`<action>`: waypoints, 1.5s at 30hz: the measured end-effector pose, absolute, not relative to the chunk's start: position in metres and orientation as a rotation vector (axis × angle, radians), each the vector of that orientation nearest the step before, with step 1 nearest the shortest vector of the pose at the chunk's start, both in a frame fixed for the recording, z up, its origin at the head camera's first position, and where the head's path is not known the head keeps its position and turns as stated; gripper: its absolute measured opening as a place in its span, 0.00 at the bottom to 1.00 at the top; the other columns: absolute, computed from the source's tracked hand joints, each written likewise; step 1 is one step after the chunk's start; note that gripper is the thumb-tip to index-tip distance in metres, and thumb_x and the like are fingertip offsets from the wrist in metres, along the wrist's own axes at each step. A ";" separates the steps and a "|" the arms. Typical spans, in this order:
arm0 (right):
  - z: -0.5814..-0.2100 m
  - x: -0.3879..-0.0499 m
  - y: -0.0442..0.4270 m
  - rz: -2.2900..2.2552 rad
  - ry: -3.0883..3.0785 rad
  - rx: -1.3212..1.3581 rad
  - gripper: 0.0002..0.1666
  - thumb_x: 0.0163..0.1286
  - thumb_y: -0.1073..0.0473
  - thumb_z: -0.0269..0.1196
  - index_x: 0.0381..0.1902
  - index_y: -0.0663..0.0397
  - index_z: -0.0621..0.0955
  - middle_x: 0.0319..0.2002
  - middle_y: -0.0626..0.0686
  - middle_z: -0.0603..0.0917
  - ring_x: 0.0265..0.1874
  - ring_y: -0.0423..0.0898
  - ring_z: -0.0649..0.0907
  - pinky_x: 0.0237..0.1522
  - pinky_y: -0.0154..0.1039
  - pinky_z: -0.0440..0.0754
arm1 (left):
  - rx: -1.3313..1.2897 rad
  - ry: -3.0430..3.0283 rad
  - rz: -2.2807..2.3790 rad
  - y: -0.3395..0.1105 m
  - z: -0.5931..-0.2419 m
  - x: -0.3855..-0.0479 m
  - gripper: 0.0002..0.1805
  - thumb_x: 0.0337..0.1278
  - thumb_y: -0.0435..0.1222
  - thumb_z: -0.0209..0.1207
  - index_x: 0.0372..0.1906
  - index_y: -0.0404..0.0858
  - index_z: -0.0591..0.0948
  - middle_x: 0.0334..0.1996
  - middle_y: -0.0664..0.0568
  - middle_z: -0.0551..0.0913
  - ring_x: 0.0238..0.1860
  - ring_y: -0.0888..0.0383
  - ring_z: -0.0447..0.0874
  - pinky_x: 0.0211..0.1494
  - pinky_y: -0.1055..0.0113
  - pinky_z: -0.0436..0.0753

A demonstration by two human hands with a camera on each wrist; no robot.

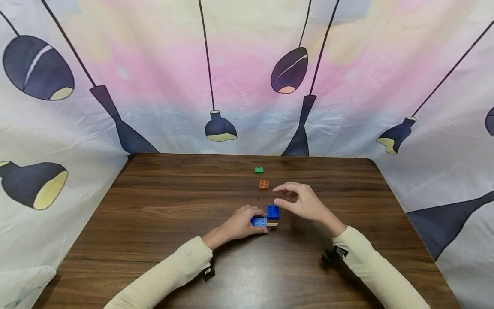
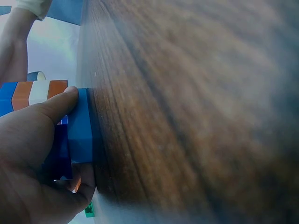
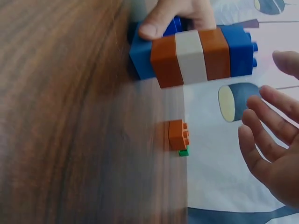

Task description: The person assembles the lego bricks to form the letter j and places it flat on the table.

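My left hand (image 1: 241,224) grips a toy brick build low on the table, thumb on the near side and fingers round the far side. Its base is a light blue brick (image 2: 80,133), with a darker blue brick (image 2: 63,156) over part of it. At the right end rises a column: an orange brick (image 3: 166,61), a white brick (image 3: 190,57), another orange brick (image 3: 215,53) and a blue brick (image 1: 273,211) on top, studs up. Just right of the column, my right hand (image 1: 305,202) hovers with fingers apart and loosely bent. The right wrist view shows it holding nothing.
Beyond the build lies a loose orange brick (image 1: 264,184), with a small green brick (image 1: 259,170) farther back. The brown wooden table (image 1: 173,193) ends at a patterned cloth (image 1: 247,77) hanging behind it. Each wrist carries a small black device.
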State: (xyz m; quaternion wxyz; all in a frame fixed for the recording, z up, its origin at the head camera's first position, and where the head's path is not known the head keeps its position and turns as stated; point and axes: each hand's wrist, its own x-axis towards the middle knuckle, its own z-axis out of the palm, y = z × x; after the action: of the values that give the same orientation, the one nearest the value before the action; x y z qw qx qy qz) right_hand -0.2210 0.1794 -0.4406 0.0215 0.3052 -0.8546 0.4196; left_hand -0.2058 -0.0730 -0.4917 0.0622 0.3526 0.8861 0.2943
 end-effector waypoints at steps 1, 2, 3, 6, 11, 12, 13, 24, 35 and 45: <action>-0.441 -0.224 0.179 1.293 -2.645 0.924 0.18 0.71 0.51 0.69 0.56 0.46 0.86 0.50 0.48 0.87 0.44 0.44 0.85 0.44 0.43 0.84 | 1.067 2.678 0.890 -0.073 -0.492 -0.206 0.22 0.60 0.46 0.71 0.55 0.39 0.86 0.48 0.52 0.88 0.43 0.59 0.80 0.44 0.65 0.76; -0.442 -0.226 0.178 1.291 -2.645 0.903 0.18 0.70 0.51 0.69 0.56 0.47 0.86 0.49 0.47 0.87 0.43 0.43 0.85 0.44 0.43 0.84 | 1.069 2.678 0.891 -0.073 -0.492 -0.206 0.22 0.60 0.46 0.71 0.55 0.39 0.86 0.48 0.52 0.88 0.42 0.59 0.80 0.44 0.65 0.76; -0.442 -0.229 0.178 1.291 -2.649 0.884 0.19 0.70 0.51 0.69 0.56 0.49 0.86 0.49 0.48 0.87 0.43 0.43 0.85 0.44 0.43 0.84 | 1.070 2.680 0.889 -0.074 -0.492 -0.206 0.22 0.60 0.46 0.71 0.55 0.39 0.86 0.48 0.52 0.88 0.43 0.59 0.80 0.45 0.65 0.76; -0.445 -0.239 0.174 1.286 -2.676 0.820 0.22 0.69 0.49 0.70 0.56 0.54 0.85 0.50 0.52 0.88 0.43 0.44 0.85 0.44 0.45 0.84 | 1.061 2.682 0.877 -0.075 -0.492 -0.206 0.22 0.61 0.46 0.71 0.55 0.39 0.86 0.48 0.52 0.88 0.43 0.58 0.80 0.46 0.64 0.76; -0.451 -0.259 0.167 1.297 -2.742 0.730 0.26 0.68 0.46 0.71 0.58 0.55 0.85 0.51 0.57 0.87 0.44 0.48 0.86 0.46 0.49 0.84 | 1.048 2.682 0.868 -0.075 -0.492 -0.205 0.22 0.61 0.47 0.70 0.56 0.40 0.86 0.49 0.52 0.88 0.44 0.58 0.80 0.46 0.64 0.76; -0.452 -0.263 0.166 1.295 -2.754 0.715 0.27 0.67 0.46 0.72 0.58 0.55 0.85 0.51 0.58 0.87 0.44 0.49 0.86 0.46 0.50 0.84 | 1.047 2.680 0.874 -0.075 -0.492 -0.205 0.23 0.61 0.47 0.70 0.56 0.40 0.86 0.50 0.52 0.88 0.44 0.57 0.80 0.46 0.64 0.76; -0.453 -0.267 0.165 1.292 -2.764 0.705 0.27 0.67 0.46 0.72 0.58 0.54 0.85 0.52 0.58 0.87 0.44 0.49 0.86 0.47 0.50 0.84 | 1.048 2.677 0.879 -0.075 -0.492 -0.205 0.23 0.61 0.47 0.70 0.56 0.40 0.86 0.50 0.52 0.88 0.44 0.57 0.80 0.46 0.64 0.76; -0.469 -0.297 0.154 1.202 -2.848 0.641 0.29 0.65 0.46 0.74 0.59 0.52 0.84 0.54 0.52 0.86 0.49 0.51 0.84 0.49 0.52 0.83 | 1.019 2.669 0.864 -0.072 -0.490 -0.206 0.23 0.62 0.47 0.70 0.57 0.40 0.85 0.53 0.50 0.87 0.52 0.52 0.82 0.55 0.56 0.79; -0.483 -0.303 0.149 1.174 -2.900 0.603 0.29 0.64 0.46 0.75 0.60 0.50 0.84 0.56 0.52 0.86 0.49 0.51 0.84 0.49 0.50 0.83 | 1.017 2.669 0.869 -0.074 -0.491 -0.208 0.23 0.62 0.48 0.70 0.58 0.40 0.85 0.53 0.51 0.87 0.50 0.54 0.82 0.52 0.58 0.78; -0.488 -0.304 0.145 1.146 -2.912 0.615 0.31 0.63 0.47 0.75 0.60 0.53 0.84 0.54 0.55 0.87 0.45 0.49 0.85 0.48 0.48 0.83 | 1.023 2.669 0.869 -0.073 -0.491 -0.207 0.23 0.61 0.47 0.70 0.57 0.40 0.85 0.52 0.50 0.87 0.51 0.53 0.82 0.53 0.58 0.79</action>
State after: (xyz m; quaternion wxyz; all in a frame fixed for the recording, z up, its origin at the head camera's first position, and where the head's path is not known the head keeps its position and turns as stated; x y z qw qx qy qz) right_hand -0.3043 0.1450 -0.4875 -0.0241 0.1927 -0.9128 0.3593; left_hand -0.2069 -0.0731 -0.4915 0.0770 0.3413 0.8908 0.2900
